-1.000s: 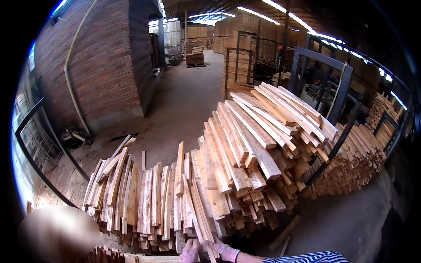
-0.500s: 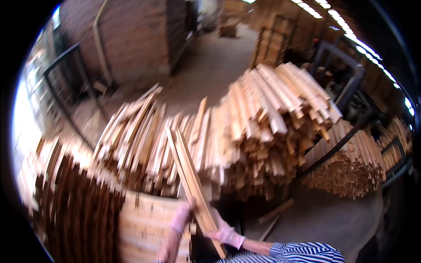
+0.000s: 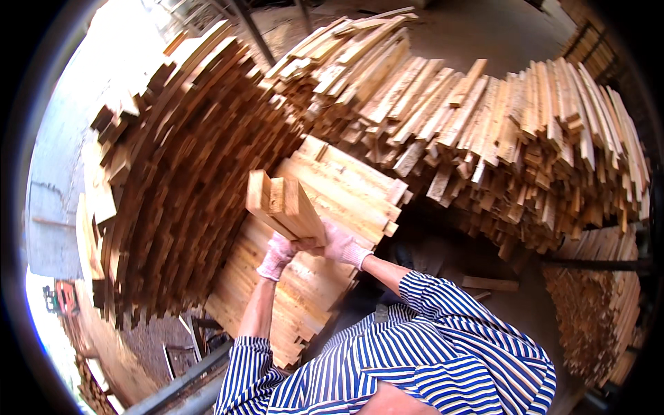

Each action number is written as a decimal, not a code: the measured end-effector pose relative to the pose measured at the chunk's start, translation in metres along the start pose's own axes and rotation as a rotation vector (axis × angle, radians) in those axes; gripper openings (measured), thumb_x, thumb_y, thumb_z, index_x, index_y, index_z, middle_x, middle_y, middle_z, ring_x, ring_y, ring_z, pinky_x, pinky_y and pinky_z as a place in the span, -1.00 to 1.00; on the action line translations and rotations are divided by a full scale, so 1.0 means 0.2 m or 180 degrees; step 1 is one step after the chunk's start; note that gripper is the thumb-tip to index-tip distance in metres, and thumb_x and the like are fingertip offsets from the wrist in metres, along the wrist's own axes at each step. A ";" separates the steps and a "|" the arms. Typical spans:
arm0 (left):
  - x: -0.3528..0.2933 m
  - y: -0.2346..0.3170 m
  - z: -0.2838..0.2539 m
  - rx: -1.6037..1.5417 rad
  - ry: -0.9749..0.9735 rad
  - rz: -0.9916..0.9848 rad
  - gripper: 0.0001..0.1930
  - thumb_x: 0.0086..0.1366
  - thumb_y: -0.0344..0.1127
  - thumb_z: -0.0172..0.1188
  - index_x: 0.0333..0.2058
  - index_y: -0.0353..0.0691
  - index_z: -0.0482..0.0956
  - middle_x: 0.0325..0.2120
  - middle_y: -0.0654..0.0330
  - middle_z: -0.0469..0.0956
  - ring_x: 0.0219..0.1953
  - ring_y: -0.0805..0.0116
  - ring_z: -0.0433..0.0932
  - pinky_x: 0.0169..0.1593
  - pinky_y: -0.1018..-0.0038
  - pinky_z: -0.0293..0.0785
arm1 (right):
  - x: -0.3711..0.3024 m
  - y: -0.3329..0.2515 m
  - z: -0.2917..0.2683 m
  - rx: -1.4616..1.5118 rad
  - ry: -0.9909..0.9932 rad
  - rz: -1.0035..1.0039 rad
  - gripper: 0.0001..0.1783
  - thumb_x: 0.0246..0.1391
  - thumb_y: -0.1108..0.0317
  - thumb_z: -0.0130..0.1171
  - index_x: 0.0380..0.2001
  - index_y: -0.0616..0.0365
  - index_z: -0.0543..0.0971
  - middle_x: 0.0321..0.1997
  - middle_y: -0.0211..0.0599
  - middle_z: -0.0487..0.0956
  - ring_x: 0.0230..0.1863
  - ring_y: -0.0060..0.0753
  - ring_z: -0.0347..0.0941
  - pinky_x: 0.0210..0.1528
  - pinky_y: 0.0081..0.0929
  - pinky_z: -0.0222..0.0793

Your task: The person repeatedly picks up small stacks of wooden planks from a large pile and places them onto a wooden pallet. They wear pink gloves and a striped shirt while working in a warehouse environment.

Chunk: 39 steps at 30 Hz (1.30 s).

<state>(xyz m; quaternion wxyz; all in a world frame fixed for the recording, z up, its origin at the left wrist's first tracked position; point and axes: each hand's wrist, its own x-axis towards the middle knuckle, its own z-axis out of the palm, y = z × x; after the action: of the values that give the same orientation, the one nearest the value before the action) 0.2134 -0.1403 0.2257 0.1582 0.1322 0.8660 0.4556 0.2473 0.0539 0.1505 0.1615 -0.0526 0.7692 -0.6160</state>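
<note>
Brown slats (image 3: 197, 169) are rising in a tall stack at left. Next, a small bundle of boards (image 3: 285, 200) is jutting up and left from between the gloved left hand (image 3: 277, 256) and gloved right hand (image 3: 342, 246), both gripping its near end. Flat planks (image 3: 346, 187) are lying beneath; rightward, a loose woodpile (image 3: 498, 131) is spreading.

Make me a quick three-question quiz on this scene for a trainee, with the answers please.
1. True or false: the left hand and the right hand both hold the bundle of boards.
2. Directly behind the bundle in this view is: A) a tarpaulin, B) a layer of boards laid side by side, C) a conveyor belt.
3. Fill in: the shirt has a ___ pattern.

Key: 1 true; 2 B; 3 striped.
</note>
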 end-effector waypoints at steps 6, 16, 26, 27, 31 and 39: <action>-0.20 -0.38 0.07 -0.1306 0.0609 -0.0227 -0.42 0.33 0.04 0.36 0.16 -0.26 0.55 0.04 0.14 0.65 0.10 0.19 0.58 0.17 0.28 0.51 | 0.04 -0.12 0.06 -0.0482 -0.0579 0.0068 0.03 -0.13 0.09 0.52 0.38 0.17 0.29 0.22 0.16 0.52 0.25 0.02 0.47 0.29 -0.22 0.37; 0.27 -0.43 0.63 -0.4267 0.1968 -0.1643 -0.28 0.50 0.27 -0.10 0.36 -0.19 0.33 0.27 0.12 0.47 0.22 0.14 0.50 0.30 0.18 0.44 | 0.24 0.21 -0.36 -0.0894 0.0203 0.0354 -0.05 0.10 -0.02 0.38 0.49 -0.02 0.25 0.42 0.02 0.41 0.44 -0.07 0.33 0.47 -0.36 0.17; 0.52 -0.54 0.77 -0.4852 0.2154 -0.2384 -0.01 0.31 0.53 -0.01 0.42 -0.17 0.23 0.30 0.04 0.40 0.26 0.04 0.42 0.35 0.10 0.36 | 1.14 0.69 -0.48 -0.2240 -0.0410 0.0123 -0.21 0.26 -0.04 0.18 0.50 -0.23 0.19 0.43 0.18 0.28 0.38 0.22 0.30 0.33 -0.10 0.32; 0.56 -0.55 0.76 -0.4928 0.1940 -0.2175 0.06 0.23 0.62 0.00 0.42 -0.14 0.22 0.31 0.06 0.39 0.28 0.05 0.39 0.34 0.06 0.36 | 1.14 0.74 -0.49 -0.2278 -0.0337 -0.0027 -0.19 0.28 -0.06 0.15 0.51 -0.17 0.18 0.44 0.21 0.27 0.39 0.23 0.28 0.34 -0.07 0.31; 0.67 -0.53 0.78 -0.5411 0.2019 -0.1923 -0.05 0.31 0.54 -0.01 0.42 -0.08 0.22 0.35 0.09 0.34 0.32 0.00 0.36 0.34 0.00 0.35 | 0.92 0.30 -0.56 -0.1546 -0.1220 0.0550 -0.01 0.26 -0.32 0.03 0.55 0.01 0.05 0.59 0.16 0.07 0.57 0.21 0.03 0.53 0.06 0.03; 0.99 -0.52 0.79 0.0406 0.0142 -0.2401 0.22 0.26 0.63 -0.10 0.53 -0.19 -0.34 0.56 -0.08 -0.41 0.58 -0.08 -0.50 0.56 0.05 -0.51 | 0.94 0.46 -0.84 0.0471 -0.0345 0.0661 0.13 0.01 -0.17 0.44 0.53 -0.01 0.14 0.54 0.00 0.23 0.53 -0.15 0.17 0.53 -0.33 0.10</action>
<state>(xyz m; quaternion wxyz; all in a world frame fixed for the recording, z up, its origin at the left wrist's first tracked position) 0.0861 -0.0054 0.0253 0.2873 -0.1962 0.8837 0.3132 0.0284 0.1787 0.0578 0.2691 0.0062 0.7131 -0.6473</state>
